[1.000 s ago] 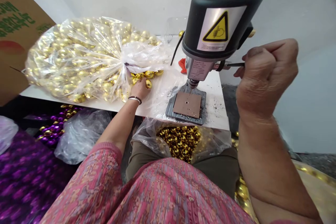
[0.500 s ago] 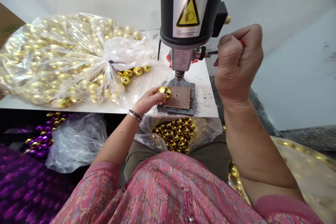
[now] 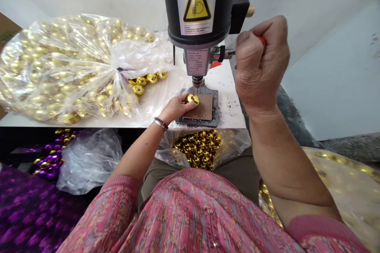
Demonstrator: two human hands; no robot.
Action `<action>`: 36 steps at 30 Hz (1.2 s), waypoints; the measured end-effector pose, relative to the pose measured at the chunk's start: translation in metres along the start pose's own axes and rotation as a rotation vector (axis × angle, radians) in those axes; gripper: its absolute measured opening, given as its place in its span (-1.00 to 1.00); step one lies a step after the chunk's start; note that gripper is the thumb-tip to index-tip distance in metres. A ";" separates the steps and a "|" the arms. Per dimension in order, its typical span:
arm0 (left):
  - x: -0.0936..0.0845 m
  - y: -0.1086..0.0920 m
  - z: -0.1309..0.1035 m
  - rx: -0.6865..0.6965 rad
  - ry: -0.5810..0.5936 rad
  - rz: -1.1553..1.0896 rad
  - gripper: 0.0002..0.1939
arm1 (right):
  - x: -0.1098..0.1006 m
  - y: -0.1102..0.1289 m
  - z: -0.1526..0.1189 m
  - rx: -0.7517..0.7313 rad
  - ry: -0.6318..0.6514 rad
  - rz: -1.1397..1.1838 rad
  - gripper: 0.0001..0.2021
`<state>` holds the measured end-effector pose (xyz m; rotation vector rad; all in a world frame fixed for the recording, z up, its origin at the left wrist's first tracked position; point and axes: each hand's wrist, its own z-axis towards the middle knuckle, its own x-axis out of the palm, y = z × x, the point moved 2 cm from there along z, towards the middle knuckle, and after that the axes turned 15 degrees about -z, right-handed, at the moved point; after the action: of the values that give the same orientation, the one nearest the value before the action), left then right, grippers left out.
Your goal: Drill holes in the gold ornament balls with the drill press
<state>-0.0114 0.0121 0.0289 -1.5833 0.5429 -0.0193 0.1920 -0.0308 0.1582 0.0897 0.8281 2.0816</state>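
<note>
My left hand (image 3: pixel 177 108) pinches a shiny gold ball (image 3: pixel 192 99) over the brown square plate (image 3: pixel 204 108) on the drill press base. The thin drill bit (image 3: pixel 197 91) points down at the ball's upper right side; whether it touches cannot be told. My right hand (image 3: pixel 263 63) is wrapped round the red-ended handle of the drill press (image 3: pixel 200 8), to the right of its black housing. A little red shows between the fingers. Dark shavings lie around the base.
A big clear bag of gold balls (image 3: pixel 59 67) lies on the white table, several loose balls (image 3: pixel 152 78) beside it. An open bag of gold balls (image 3: pixel 198 148) sits at my lap. Purple and gold balls (image 3: pixel 50 162) are lower left.
My left hand has moved right with the gold ball, from the plate's left edge to under the drill bit. The whole view has shifted slightly. My right hand keeps its grip.
</note>
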 end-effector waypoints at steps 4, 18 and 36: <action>0.004 -0.012 0.003 0.012 -0.026 0.113 -0.62 | -0.002 0.001 0.004 0.004 0.028 -0.009 -0.73; 0.008 -0.013 0.013 -0.022 0.018 0.092 -0.43 | -0.003 0.006 0.010 0.051 0.079 0.092 -0.72; 0.018 0.006 0.017 -0.007 0.011 -0.053 -0.23 | -0.016 0.004 -0.021 0.014 0.058 -0.061 -0.60</action>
<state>0.0082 0.0214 0.0159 -1.6049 0.5095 -0.0665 0.1921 -0.0553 0.1482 0.0122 0.8702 2.0294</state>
